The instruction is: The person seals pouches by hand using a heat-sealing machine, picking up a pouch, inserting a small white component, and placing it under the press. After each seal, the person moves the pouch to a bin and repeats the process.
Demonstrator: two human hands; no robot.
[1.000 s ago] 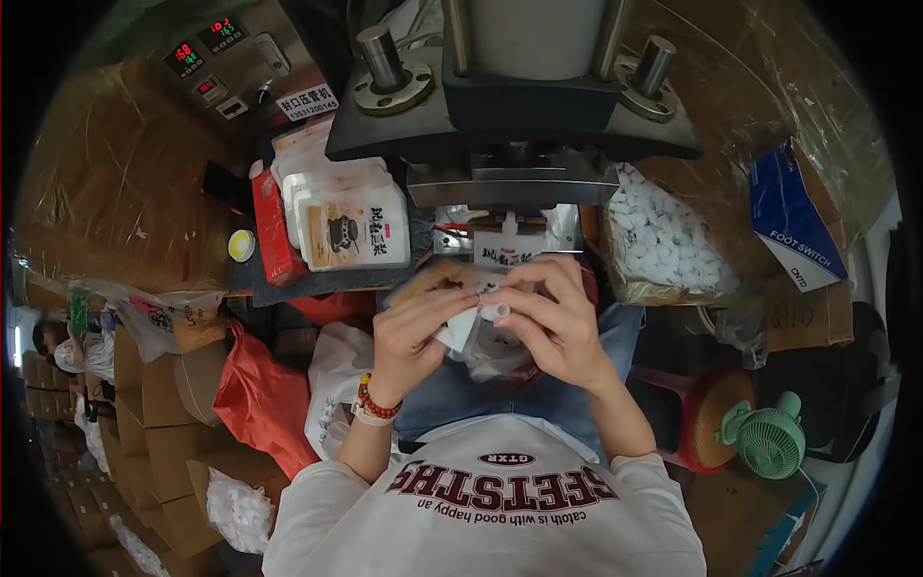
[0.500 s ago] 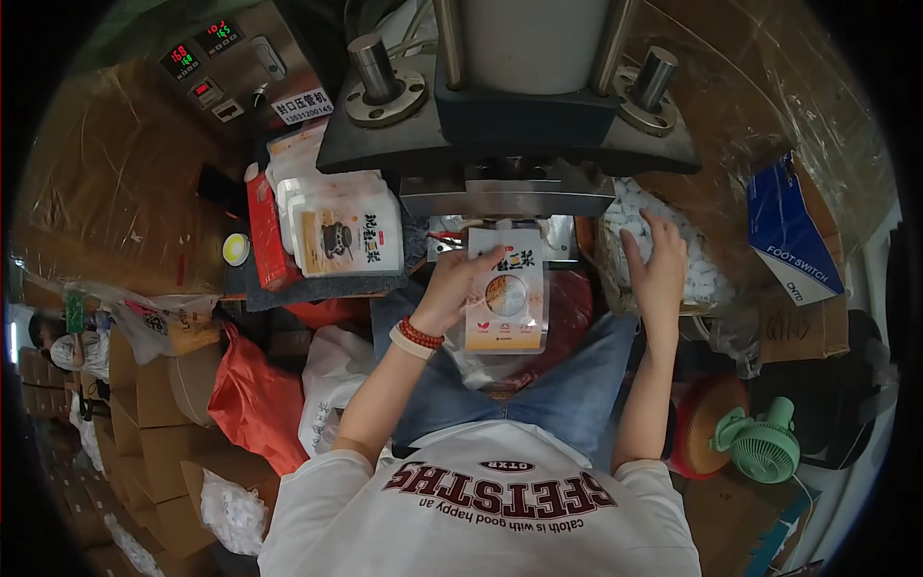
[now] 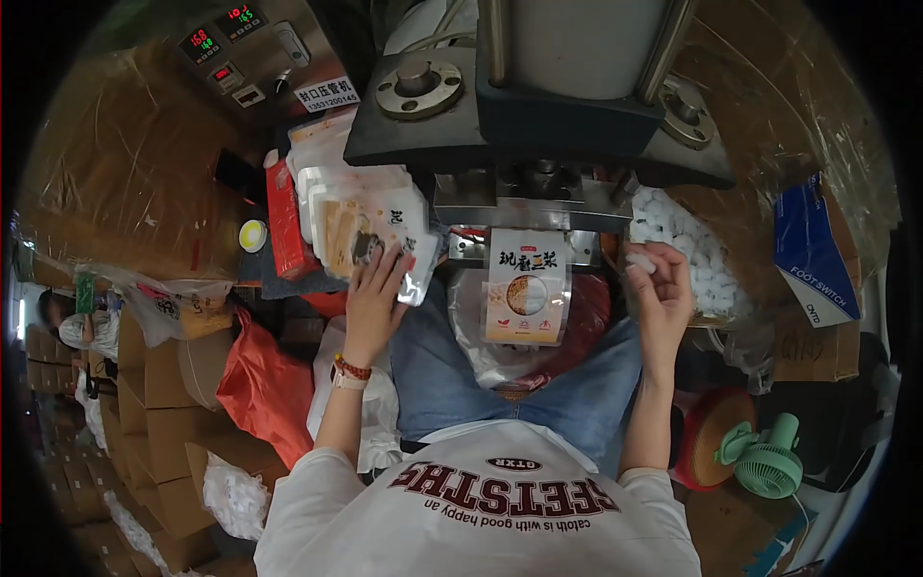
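My left hand (image 3: 377, 291) lies with stretched fingers on the top of a fanned stack of printed pouches (image 3: 336, 226), at the left of the press. Between the fingers and thumb of my right hand (image 3: 663, 293) is a small white plastic piece (image 3: 640, 262), held beside the bin of similar pieces; its exact shape is too small to tell. In the middle, a single printed pouch (image 3: 527, 288) with a round window hangs upright over my lap, its top edge at the press jaw (image 3: 529, 213). Neither hand touches that pouch.
A large press (image 3: 567, 120) stands ahead, with a control box (image 3: 260, 58) at its left. White pieces fill a bin (image 3: 687, 255) at the right. A red box (image 3: 286, 221), a foot switch carton (image 3: 815, 250) and a green fan (image 3: 769, 462) are around.
My left hand has let go of the middle pouch and moved left onto the stack. The right hand has come back from the bin with a white piece. The camera view has shifted.
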